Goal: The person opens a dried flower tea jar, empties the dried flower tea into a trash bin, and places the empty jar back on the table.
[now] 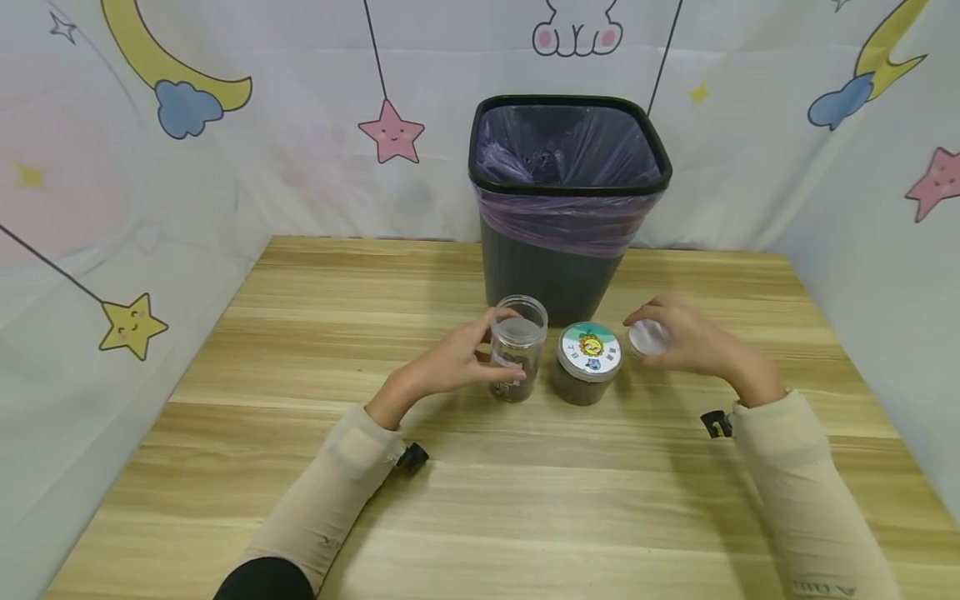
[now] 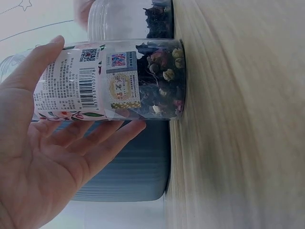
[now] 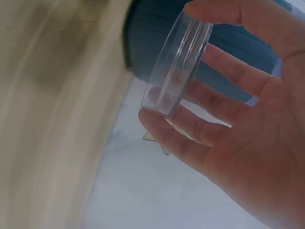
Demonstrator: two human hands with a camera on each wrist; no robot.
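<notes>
Your left hand [image 1: 459,362] curls round the jar [image 1: 527,348], and your right hand [image 1: 693,340] pinches the lid [image 1: 648,337] by its edge.
The jar stands upright on the table [image 1: 525,517], in front of the bin [image 1: 555,279] and just beside the tub [image 1: 588,360]. Its top looks open, with dry bits [image 2: 168,75] low inside. If you bump or tip it, the bits could spill. Its side looks smooth, so a loose hold could let it slide or fall over. Your lid looks thin and light too; you hold it only by the edge, so a small slip or a hard squeeze could make it pop out and drop. The tub sits between your hands, so a quick swing of either one might knock it.
</notes>
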